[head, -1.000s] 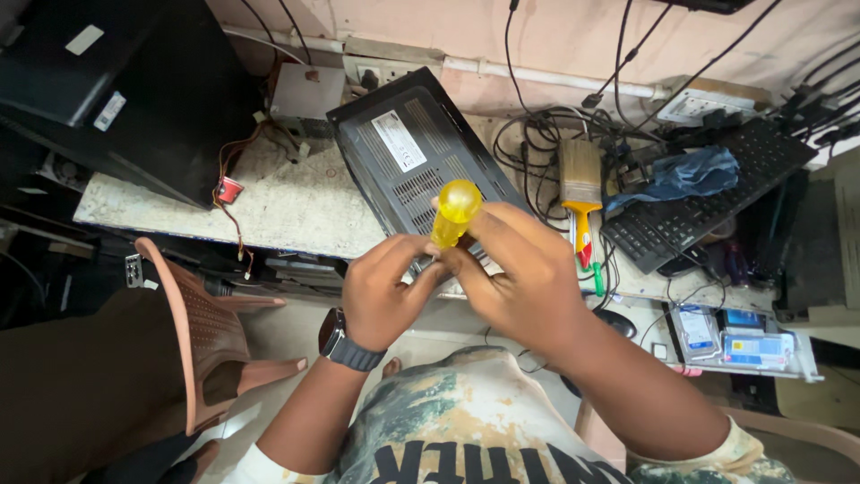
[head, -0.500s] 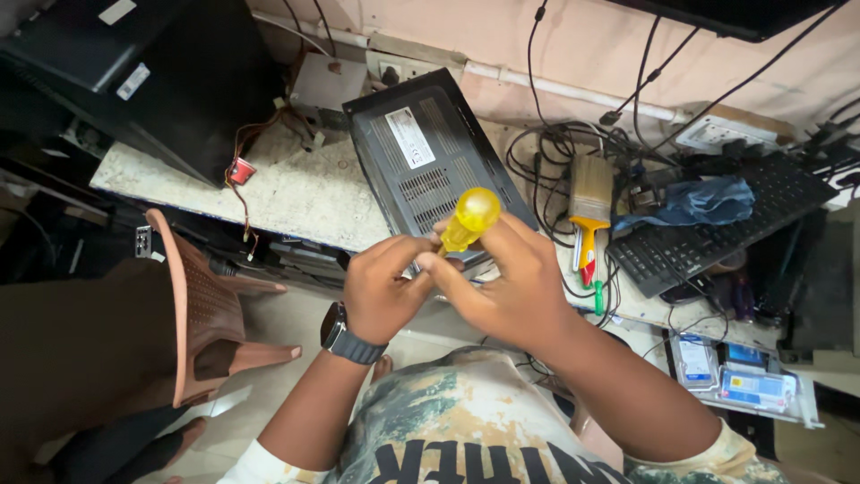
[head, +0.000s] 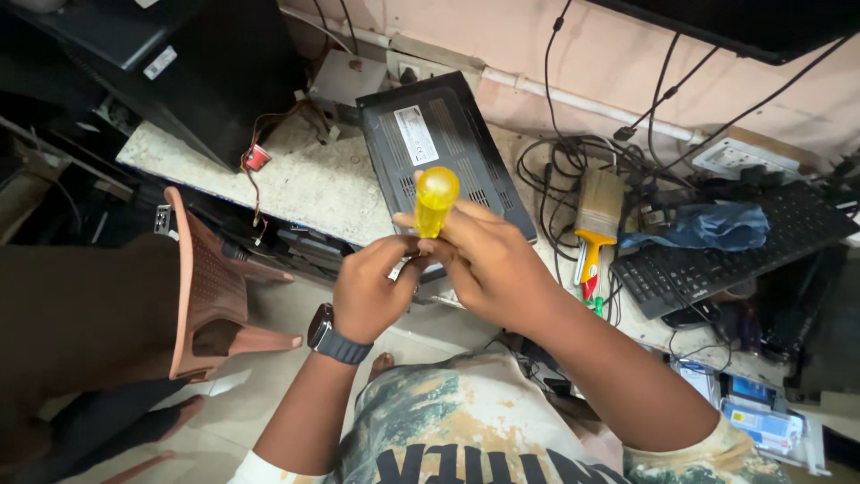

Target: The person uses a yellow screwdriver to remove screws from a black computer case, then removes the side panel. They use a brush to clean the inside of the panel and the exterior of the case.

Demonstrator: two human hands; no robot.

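My right hand [head: 488, 264] grips a screwdriver by its clear yellow handle [head: 435, 199], which points up toward the camera. My left hand [head: 372, 289], with a dark watch on its wrist, pinches near the tool's lower end, where a small metal part shows between the fingers. The shaft and tip are hidden by the fingers. Both hands hover over the near end of a flat black electronics box [head: 439, 148] lying on the stone bench [head: 305, 184].
A yellow-handled paintbrush [head: 596, 220] lies right of the box among tangled black cables. A black keyboard [head: 735, 246] carries a blue cloth [head: 708, 224]. A black computer case [head: 193, 67] stands at the left. A brown plastic chair [head: 210, 287] is on the floor beside another person's dark leg.
The view has shifted so the bench sits lower and further right in frame. The hands keep the same hold on the yellow screwdriver, with the handle tipped slightly more upright.
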